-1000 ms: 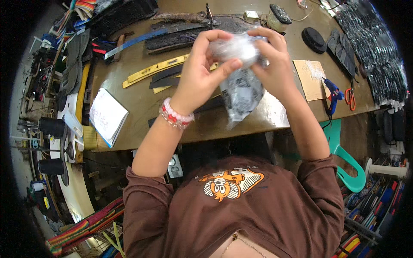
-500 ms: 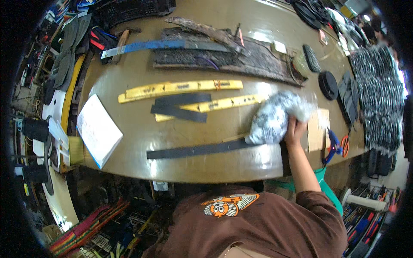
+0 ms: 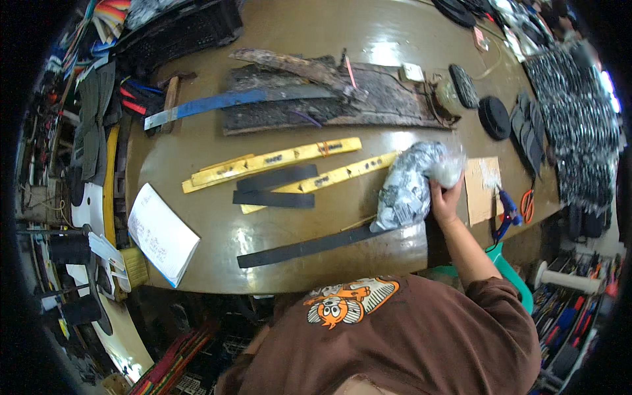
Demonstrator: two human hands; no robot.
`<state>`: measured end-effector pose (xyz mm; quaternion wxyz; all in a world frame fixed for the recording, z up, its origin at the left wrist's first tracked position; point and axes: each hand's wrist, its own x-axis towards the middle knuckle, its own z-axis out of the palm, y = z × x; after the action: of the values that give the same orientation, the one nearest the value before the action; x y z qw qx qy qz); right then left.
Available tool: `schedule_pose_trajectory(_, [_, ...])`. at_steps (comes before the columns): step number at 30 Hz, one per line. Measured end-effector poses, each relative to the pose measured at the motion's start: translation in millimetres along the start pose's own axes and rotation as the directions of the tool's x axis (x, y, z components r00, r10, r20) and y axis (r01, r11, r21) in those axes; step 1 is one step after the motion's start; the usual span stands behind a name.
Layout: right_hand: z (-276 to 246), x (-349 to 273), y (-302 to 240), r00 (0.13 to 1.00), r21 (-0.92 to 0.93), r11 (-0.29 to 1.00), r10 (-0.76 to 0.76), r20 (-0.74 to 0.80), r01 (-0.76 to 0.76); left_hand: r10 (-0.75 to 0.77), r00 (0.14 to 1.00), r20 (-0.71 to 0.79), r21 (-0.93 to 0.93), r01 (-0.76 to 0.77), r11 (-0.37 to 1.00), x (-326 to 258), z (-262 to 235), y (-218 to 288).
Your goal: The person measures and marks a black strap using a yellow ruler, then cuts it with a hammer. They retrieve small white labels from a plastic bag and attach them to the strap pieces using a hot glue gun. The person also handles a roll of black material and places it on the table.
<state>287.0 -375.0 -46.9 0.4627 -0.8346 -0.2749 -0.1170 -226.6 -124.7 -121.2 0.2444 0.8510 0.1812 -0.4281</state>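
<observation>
The right hand (image 3: 446,197) rests on a clear plastic bag (image 3: 411,187) of dark pieces, fingers curled round its right side in a loose hold. The bag already lies on the table (image 3: 217,158), just right of the yellow strips (image 3: 270,161). The left hand is out of sight.

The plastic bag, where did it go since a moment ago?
The plastic bag came down from both hands in the air onto the table. The left hand let go and is out of sight; the right hand still grips it. The yellow strips and black strips stayed put.
</observation>
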Motion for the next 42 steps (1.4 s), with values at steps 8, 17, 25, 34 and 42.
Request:
schedule_pose_trajectory(8, [-45.6, 47.4, -81.9, 0.963, 0.037, 0.998, -0.065, 0.263, 0.057, 0.365, 0.795, 0.483, -0.257, -0.270, 0.928, -28.7, -264.3, 105.0])
schedule_pose_trajectory(17, [-22.4, 51.5, -113.6, 0.902, 0.856, 0.352, -0.069, 0.426, -0.378, 0.482, 0.581, -0.655, -0.693, -0.717, -0.078, 75.2, -332.6, 282.7])
schedule_pose_trajectory(25, [-15.9, 52.3, -149.7, 0.903, 0.373, 0.865, 0.185, 0.387, -0.337, 0.459, 0.088, -0.884, 0.175, -0.849, 0.499, 42.8, -333.1, 278.0])
schedule_pose_trajectory(34, [14.1, 63.8, -146.7, 0.983, 0.141, 0.988, 0.033, 0.183, -0.059, 0.461, -0.158, -0.873, 0.378, -0.816, 0.438, 51.9, -307.7, 294.9])
schedule_pose_trajectory(42, [-6.2, 65.3, -118.7, 0.802, 0.660, 0.724, -0.265, 0.535, -0.200, 0.222, 0.046, -0.974, 0.056, -0.900, 0.433, 62.2, -330.1, 274.2])
